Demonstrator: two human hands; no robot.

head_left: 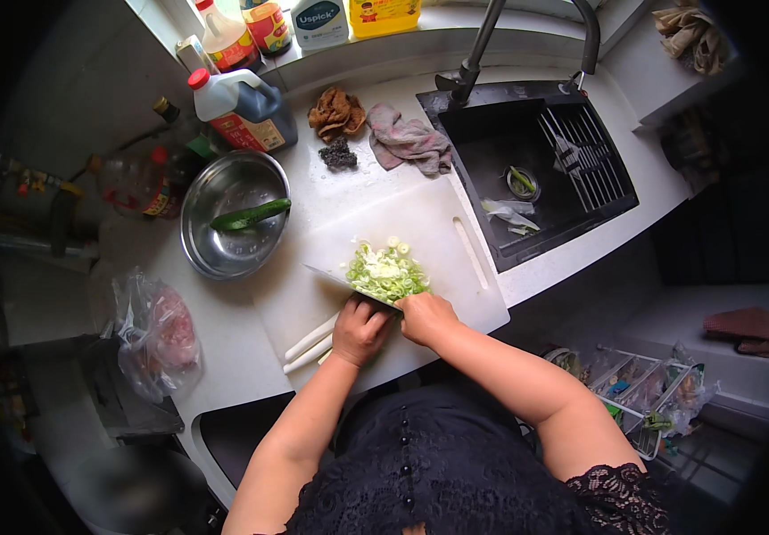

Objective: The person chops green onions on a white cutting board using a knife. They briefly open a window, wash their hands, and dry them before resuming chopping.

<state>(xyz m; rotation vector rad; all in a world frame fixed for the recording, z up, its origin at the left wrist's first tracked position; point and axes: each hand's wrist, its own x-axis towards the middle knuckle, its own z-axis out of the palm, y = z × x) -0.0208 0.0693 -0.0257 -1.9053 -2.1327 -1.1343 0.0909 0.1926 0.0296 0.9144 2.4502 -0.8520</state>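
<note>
A white cutting board (pixel 442 236) lies on the white counter beside the sink. On it sits a pile of chopped green and white scallion (pixel 386 272). My right hand (pixel 425 317) is shut on a knife whose blade (pixel 326 278) lies just left of and under the pile. My left hand (pixel 360 328) presses down on long white scallion stalks (pixel 306 347) that stick out to the left of it.
A steel bowl (pixel 215 254) with a green cucumber (pixel 251 216) stands left of the board. A bagged pink meat (pixel 160 334) lies at the counter's left edge. Bottles (pixel 243 109), rags (pixel 408 140) and a black sink (pixel 536 169) line the back.
</note>
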